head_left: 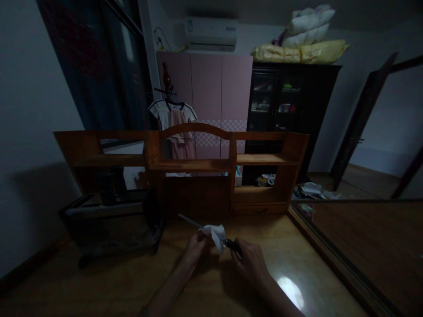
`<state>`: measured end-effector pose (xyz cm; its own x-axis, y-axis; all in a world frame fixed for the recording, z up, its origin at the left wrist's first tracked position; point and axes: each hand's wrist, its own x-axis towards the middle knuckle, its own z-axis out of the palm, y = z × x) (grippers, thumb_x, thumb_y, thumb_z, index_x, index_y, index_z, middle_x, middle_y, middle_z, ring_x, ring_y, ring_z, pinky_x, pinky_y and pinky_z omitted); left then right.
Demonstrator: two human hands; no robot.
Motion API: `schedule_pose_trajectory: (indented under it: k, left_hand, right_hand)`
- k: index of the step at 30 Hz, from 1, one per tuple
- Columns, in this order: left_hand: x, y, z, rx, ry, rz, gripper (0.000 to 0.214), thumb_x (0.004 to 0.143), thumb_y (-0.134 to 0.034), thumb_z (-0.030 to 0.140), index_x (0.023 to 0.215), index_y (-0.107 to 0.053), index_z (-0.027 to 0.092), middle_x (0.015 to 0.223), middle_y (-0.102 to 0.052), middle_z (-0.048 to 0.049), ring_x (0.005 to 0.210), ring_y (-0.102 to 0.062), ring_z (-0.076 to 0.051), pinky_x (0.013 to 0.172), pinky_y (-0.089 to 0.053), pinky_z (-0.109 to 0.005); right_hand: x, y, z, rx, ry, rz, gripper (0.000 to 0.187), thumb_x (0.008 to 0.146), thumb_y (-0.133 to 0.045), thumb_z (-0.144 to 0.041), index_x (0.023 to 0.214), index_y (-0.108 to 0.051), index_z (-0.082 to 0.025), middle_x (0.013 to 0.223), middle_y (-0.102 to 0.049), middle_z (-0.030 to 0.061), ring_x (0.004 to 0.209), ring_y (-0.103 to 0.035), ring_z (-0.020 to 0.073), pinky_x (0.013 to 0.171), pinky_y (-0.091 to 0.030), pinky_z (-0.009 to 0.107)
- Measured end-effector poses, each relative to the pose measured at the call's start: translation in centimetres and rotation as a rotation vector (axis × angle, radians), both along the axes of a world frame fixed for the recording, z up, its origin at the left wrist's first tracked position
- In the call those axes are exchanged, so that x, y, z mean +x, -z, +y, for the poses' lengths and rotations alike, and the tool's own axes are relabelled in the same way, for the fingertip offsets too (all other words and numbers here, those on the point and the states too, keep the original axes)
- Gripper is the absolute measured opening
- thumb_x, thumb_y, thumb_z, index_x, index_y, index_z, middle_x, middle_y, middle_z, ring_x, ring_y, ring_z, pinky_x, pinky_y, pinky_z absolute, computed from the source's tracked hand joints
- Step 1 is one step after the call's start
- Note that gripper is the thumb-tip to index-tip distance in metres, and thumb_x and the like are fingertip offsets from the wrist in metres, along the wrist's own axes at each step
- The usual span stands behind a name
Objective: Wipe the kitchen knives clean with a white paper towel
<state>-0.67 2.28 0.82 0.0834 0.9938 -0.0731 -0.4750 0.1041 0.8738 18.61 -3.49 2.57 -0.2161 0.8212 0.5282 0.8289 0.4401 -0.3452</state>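
Note:
My right hand (249, 259) is closed round the dark handle of a long thin tool (190, 220) whose pale shaft points up and left over the wooden desk (139, 281). My left hand (195, 248) pinches a crumpled white tissue (215, 234) that is wrapped about the shaft near the handle. Both hands hover just above the desk's middle. The room is dim, so I cannot make out what kind of tool it is.
A wooden shelf unit (194, 165) stands along the desk's back edge. A dark box-like object (109, 220) sits at the left. Beyond are a pink wardrobe (218, 92), a dark glass cabinet (284, 101) and an open door (360, 119).

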Motion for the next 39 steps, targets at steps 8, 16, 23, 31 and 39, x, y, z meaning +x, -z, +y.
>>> schedule_pose_trajectory:
  k: [8, 16, 23, 31, 39]
  left_hand:
    - [-0.2, 0.1, 0.4, 0.059, -0.002, 0.035, 0.039, 0.051, -0.084, 0.025, 0.083, -0.069, 0.009, 0.084, -0.070, -0.0115, 0.072, -0.066, -0.022, 0.068, -0.053, -0.029]
    - [-0.5, 0.4, 0.6, 0.018, -0.073, 0.033, 0.038, 0.048, -0.082, 0.020, 0.082, -0.068, 0.011, 0.084, -0.070, -0.0100, 0.074, -0.067, -0.024, 0.067, -0.053, -0.031]
    - [-2.1, 0.2, 0.9, 0.101, -0.170, -0.049, 0.034, 0.058, -0.076, 0.019, 0.090, -0.067, 0.011, 0.089, -0.070, -0.0087, 0.082, -0.066, -0.024, 0.078, -0.052, -0.034]
    - [-4.4, -0.1, 2.0, 0.030, -0.356, -0.077, 0.030, 0.062, -0.073, 0.021, 0.091, -0.067, 0.015, 0.092, -0.070, -0.0056, 0.083, -0.066, -0.020, 0.077, -0.051, -0.028]
    - [-4.8, -0.7, 2.4, 0.046, -0.350, -0.191, 0.020, 0.060, -0.075, 0.012, 0.077, -0.066, 0.017, 0.087, -0.070, -0.0017, 0.082, -0.066, -0.016, 0.075, -0.051, -0.023]
  right_hand:
    - [-0.1, -0.4, -0.2, -0.012, -0.018, 0.019, 0.002, 0.079, -0.048, -0.019, 0.078, -0.049, -0.020, 0.069, -0.060, 0.0012, 0.061, -0.056, 0.0146, 0.056, -0.028, 0.024]
    - [0.0, -0.5, -0.1, 0.032, -0.013, 0.021, 0.004, 0.078, -0.046, -0.017, 0.077, -0.050, -0.020, 0.069, -0.061, 0.0018, 0.059, -0.056, 0.0136, 0.055, -0.029, 0.023]
    - [0.0, -0.5, -0.1, 0.043, 0.007, -0.001, 0.005, 0.079, -0.047, -0.017, 0.080, -0.051, -0.020, 0.069, -0.062, 0.0016, 0.060, -0.057, 0.0141, 0.056, -0.028, 0.024]
    - [0.1, -0.6, -0.2, 0.052, 0.004, 0.011, 0.005, 0.080, -0.046, -0.017, 0.079, -0.050, -0.020, 0.069, -0.062, 0.0015, 0.059, -0.056, 0.0135, 0.055, -0.028, 0.024]
    - [0.4, -0.7, -0.2, 0.046, 0.015, 0.007, 0.003, 0.080, -0.047, -0.018, 0.080, -0.050, -0.020, 0.069, -0.061, 0.0017, 0.059, -0.056, 0.0142, 0.056, -0.027, 0.024]
